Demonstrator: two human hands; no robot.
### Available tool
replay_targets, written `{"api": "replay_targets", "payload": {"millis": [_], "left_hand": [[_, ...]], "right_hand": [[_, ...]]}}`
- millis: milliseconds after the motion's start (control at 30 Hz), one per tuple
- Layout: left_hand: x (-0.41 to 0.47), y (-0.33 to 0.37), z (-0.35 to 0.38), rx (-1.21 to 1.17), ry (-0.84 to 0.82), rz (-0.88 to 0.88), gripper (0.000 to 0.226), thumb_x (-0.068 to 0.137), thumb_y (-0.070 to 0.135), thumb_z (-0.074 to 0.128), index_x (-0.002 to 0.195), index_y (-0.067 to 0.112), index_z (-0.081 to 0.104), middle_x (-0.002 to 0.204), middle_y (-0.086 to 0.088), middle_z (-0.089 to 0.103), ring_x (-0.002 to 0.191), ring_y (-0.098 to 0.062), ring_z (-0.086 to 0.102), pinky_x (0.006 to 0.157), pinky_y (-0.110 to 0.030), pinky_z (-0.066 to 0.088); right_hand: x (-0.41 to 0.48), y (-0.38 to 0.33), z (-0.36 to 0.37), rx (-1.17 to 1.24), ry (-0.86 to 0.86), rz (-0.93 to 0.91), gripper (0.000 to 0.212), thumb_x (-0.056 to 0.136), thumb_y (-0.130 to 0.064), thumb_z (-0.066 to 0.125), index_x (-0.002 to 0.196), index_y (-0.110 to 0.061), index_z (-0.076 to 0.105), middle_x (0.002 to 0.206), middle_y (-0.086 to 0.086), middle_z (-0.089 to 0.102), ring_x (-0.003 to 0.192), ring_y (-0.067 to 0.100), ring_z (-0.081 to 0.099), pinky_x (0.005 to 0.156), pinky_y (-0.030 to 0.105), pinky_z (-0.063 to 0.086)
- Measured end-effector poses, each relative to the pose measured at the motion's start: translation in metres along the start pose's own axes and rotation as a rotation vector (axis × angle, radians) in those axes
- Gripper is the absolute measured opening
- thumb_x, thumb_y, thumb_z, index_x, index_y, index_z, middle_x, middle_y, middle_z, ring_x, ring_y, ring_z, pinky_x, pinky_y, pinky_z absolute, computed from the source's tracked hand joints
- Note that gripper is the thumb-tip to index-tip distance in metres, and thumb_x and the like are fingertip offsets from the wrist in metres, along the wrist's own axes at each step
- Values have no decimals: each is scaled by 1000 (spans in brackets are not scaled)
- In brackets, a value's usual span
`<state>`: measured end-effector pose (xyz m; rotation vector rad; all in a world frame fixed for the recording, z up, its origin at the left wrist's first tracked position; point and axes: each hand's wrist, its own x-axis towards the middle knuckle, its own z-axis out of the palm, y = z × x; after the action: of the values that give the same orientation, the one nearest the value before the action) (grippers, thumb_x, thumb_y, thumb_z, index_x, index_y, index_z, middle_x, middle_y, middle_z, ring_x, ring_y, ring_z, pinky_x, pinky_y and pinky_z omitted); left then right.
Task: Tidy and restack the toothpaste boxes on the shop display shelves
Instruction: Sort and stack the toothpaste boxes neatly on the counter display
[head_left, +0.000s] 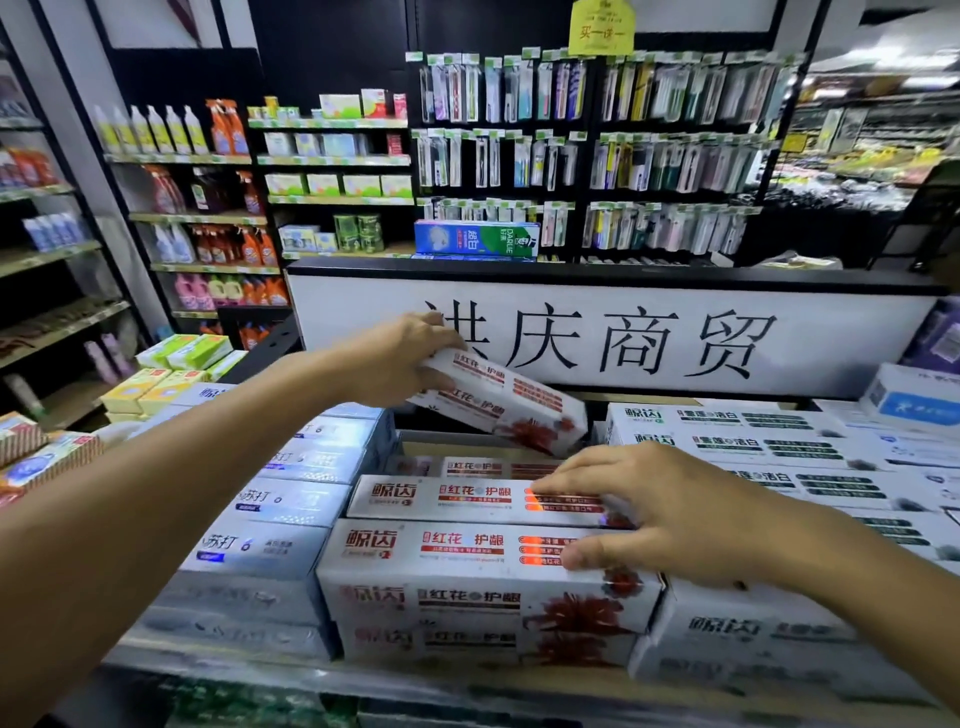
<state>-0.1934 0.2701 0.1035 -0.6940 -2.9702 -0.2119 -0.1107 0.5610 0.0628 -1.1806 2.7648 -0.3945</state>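
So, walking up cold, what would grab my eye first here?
Probably the two bare arms reaching in: the left hand grips a tilted red-flower toothpaste box above a gap at the back of the middle stack, while the right hand rests on the matching boxes in front. Behind them runs a white sign with big black characters, and higher up a wall of hanging toothbrushes.
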Motion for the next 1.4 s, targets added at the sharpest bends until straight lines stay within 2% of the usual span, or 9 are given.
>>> {"api": "replay_targets", "payload": {"millis": [200,300,400,533,633,933,1067,1233,1400], "left_hand": [[-19,12,-23,-78,103,-14,51,95,32,63,142,14,52,129,-4,53,111,-23,56,96,-38,48],[-24,14,-24,-130,87,7,48,96,31,62,141,17,53,125,0,54,104,-18,58,84,-22,49],[-26,12,-20,-198,42,25,43,97,28,62,138,20,56,122,5,57,100,-10,60,77,-10,50],[-25,9,-7,-392,-25,15,35,97,27,61,132,21,60,113,14,67,97,3,66,77,-9,52],[-24,4,3,-587,-126,-7,28,99,23,58,127,23,62,109,7,74,100,-8,70,85,-24,57],[-36,-8,11,-716,-159,-27,38,94,28,63,130,18,64,115,1,75,107,-16,69,93,-33,57],[-41,-12,7,-657,-154,-14,39,89,24,72,127,18,65,110,0,75,103,-21,69,90,-35,58],[-48,-16,7,-628,-120,6,40,82,25,81,120,20,71,102,3,76,96,-20,70,87,-38,57],[-52,-24,10,-553,-139,-1,39,79,26,84,116,25,73,96,17,77,88,-4,71,78,-21,54]], "right_hand": [[1,2,0,-21,57,-48,65,78,-83,48,133,-48,52,127,-31,53,115,-15,46,99,14,38],[4,8,-4,-45,451,-110,42,86,-57,62,117,-31,69,113,-17,63,107,-4,55,98,28,49],[13,17,-21,-130,688,-4,48,80,-46,70,123,-24,66,117,-4,62,111,15,53,93,34,45],[25,30,-36,68,374,134,58,80,-47,74,133,-38,55,113,-18,60,100,1,58,81,20,46],[30,38,-36,264,319,140,52,78,-43,76,128,-38,60,115,-18,64,96,-8,62,76,6,47],[28,47,-32,540,228,209,50,76,-40,76,124,-38,63,89,-7,78,63,17,66,58,18,49],[32,43,-33,544,255,197,48,78,-23,81,122,-34,66,103,-10,75,85,7,74,77,23,59],[32,37,-35,432,235,183,54,71,-22,87,119,-38,66,110,-19,69,92,-4,69,75,13,55],[39,28,-27,331,228,176,58,73,-28,86,124,-39,63,115,-25,63,101,-4,64,81,17,54]]}}
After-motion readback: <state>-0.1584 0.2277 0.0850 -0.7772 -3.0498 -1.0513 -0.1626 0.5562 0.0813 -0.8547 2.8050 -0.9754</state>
